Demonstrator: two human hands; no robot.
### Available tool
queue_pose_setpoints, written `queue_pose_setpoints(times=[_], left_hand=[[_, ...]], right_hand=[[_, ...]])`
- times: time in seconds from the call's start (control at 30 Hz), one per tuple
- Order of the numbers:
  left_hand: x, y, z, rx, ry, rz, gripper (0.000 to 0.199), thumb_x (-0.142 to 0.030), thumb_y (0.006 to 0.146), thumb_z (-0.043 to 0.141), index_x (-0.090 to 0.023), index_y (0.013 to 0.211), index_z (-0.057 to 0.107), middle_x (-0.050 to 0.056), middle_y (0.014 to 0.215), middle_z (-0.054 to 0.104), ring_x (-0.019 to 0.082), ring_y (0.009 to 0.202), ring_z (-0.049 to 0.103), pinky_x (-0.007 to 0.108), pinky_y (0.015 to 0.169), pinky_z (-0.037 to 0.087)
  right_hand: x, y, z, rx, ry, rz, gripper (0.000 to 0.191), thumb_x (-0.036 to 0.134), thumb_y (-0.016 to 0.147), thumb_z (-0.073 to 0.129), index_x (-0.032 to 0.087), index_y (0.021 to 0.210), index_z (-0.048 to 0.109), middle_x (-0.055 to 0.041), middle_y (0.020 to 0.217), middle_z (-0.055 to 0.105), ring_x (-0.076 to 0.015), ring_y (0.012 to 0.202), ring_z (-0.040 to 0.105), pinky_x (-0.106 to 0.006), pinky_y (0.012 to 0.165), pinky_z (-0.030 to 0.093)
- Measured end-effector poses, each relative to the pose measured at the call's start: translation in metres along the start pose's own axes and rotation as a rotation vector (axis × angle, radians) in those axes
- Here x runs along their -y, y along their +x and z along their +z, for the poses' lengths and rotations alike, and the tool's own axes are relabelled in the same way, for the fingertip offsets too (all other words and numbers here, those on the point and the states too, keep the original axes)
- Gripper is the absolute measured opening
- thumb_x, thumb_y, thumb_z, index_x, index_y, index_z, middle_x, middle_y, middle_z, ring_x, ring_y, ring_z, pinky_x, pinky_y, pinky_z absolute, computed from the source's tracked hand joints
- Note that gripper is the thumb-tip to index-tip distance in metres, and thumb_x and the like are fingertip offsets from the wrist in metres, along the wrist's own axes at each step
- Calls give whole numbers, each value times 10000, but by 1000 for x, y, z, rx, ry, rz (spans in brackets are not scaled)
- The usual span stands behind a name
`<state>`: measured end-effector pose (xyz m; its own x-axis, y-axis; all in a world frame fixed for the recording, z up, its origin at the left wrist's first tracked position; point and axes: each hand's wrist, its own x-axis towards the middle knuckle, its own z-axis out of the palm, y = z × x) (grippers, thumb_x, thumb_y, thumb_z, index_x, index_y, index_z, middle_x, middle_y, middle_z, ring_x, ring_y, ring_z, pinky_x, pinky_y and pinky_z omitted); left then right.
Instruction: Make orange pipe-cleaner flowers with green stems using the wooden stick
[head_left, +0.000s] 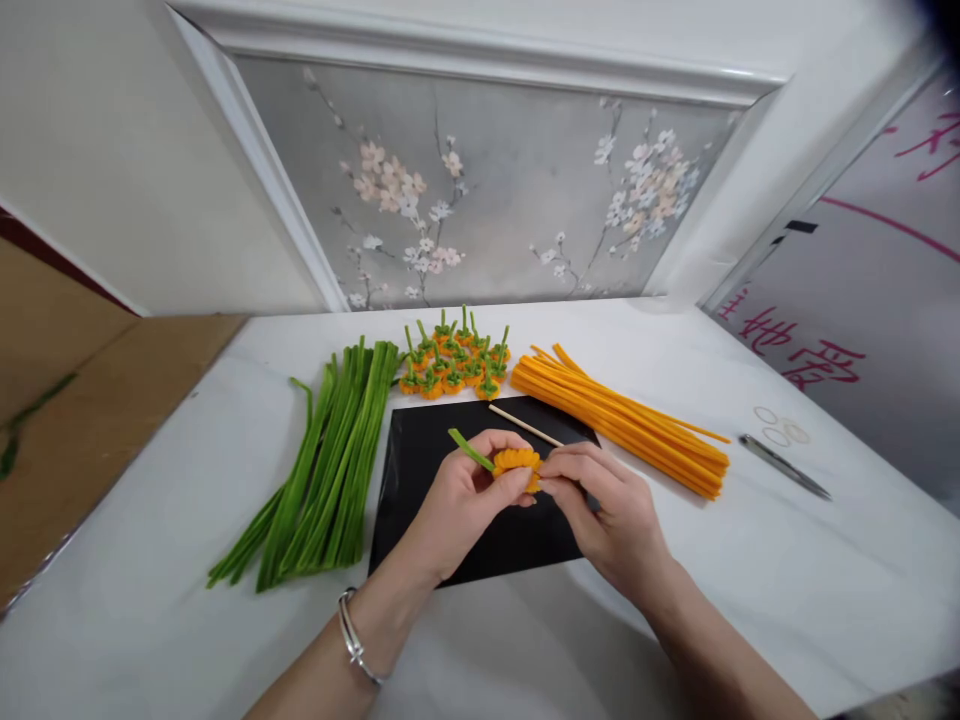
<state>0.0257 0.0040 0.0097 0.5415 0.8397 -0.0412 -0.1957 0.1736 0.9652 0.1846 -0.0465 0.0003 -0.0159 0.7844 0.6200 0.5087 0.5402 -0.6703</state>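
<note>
Between the fingers of my left hand [469, 490] is an orange pipe-cleaner pumpkin [516, 460], a ribbed round piece with a green stem [471, 450] sticking out to the upper left. The fingertips of my right hand [600, 495] pinch at the pumpkin's right side; what exactly they grip there is hidden. Both hands are above a black mat [420, 450]. A thin pale stick [525, 425] lies on the mat just beyond my hands. Behind the mat stands a cluster of finished-looking small orange pumpkins [454, 375] with green tops and upright stems.
A bundle of green pipe cleaners [330, 470] lies left of the mat, and a bundle of orange pipe cleaners [622, 420] lies to its right. Farther right are tweezers [785, 467] and several thin rings [776, 432]. Brown cardboard [135, 390] covers the left side. A wall rises behind the table.
</note>
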Motion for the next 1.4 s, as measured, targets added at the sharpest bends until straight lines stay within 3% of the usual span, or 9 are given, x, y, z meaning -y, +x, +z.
queue_pose_setpoints(times=[0.2, 0.3, 0.4, 0.53, 0.67, 0.83, 1.13, 1.27, 1.4], left_hand=[[4, 0, -3, 47, -46, -10, 171, -175, 793, 721, -178, 940, 633, -21, 810, 621, 77, 703, 604, 184, 682, 528], [3, 0, -3, 71, -79, -24, 161, -145, 776, 734, -171, 903, 638, -24, 778, 628, 73, 697, 610, 173, 683, 520], [0, 0, -2, 74, -190, -76, 181, -151, 754, 758, -173, 889, 640, -29, 757, 622, 63, 659, 602, 153, 635, 516], [-1, -1, -2, 60, -378, -103, 232, -172, 720, 796, -195, 896, 645, -26, 754, 638, 59, 641, 610, 141, 619, 517], [1, -1, -1, 61, -453, -95, 235, -160, 705, 808, -200, 874, 649, -10, 786, 666, 71, 671, 621, 144, 627, 524], [2, 1, 1, 52, -479, -93, 235, -133, 708, 803, -203, 873, 650, -19, 807, 655, 54, 659, 609, 118, 596, 512], [1, 1, 2, 63, -445, -124, 222, -168, 719, 801, -204, 894, 669, -31, 773, 629, 51, 653, 609, 124, 620, 540], [1, 1, -1, 83, -380, -146, 164, -247, 768, 763, -187, 891, 673, -21, 751, 637, 59, 618, 606, 127, 567, 536], [1, 2, -4, 131, -262, -145, 120, -276, 813, 718, -182, 872, 673, -15, 670, 643, 65, 578, 600, 109, 500, 499]], right_hand=[[4, -2, -3, 77, 126, 267, 126, 168, 906, 509, 202, 801, 570, -1, 733, 589, -122, 625, 531, -233, 570, 431], [5, -3, -2, 92, 134, 324, 128, 187, 909, 497, 201, 800, 562, -2, 712, 578, -127, 614, 523, -236, 549, 422], [6, -3, -2, 69, 105, 242, 118, 166, 907, 499, 203, 818, 566, -12, 757, 596, -133, 661, 557, -248, 596, 456], [11, -1, -2, -40, 19, -4, 126, 109, 872, 563, 211, 918, 622, -47, 852, 640, -166, 781, 619, -295, 699, 513], [12, -2, -1, -128, -86, -188, 270, 38, 849, 547, 244, 946, 693, -54, 862, 663, -156, 717, 632, -292, 632, 531], [6, -4, -3, -125, -164, -297, 303, 51, 847, 571, 262, 1024, 697, -56, 916, 697, -165, 742, 644, -309, 624, 524], [7, -6, 0, -136, -167, -198, 255, 84, 851, 621, 224, 1064, 623, -63, 928, 696, -178, 814, 655, -322, 726, 563], [7, -4, 1, -113, -158, -128, 277, 110, 871, 595, 230, 1120, 598, -64, 948, 701, -184, 820, 668, -310, 715, 575], [9, -2, -2, -102, -113, -100, 235, 85, 891, 528, 207, 1054, 646, -84, 936, 693, -180, 818, 671, -302, 720, 575]])
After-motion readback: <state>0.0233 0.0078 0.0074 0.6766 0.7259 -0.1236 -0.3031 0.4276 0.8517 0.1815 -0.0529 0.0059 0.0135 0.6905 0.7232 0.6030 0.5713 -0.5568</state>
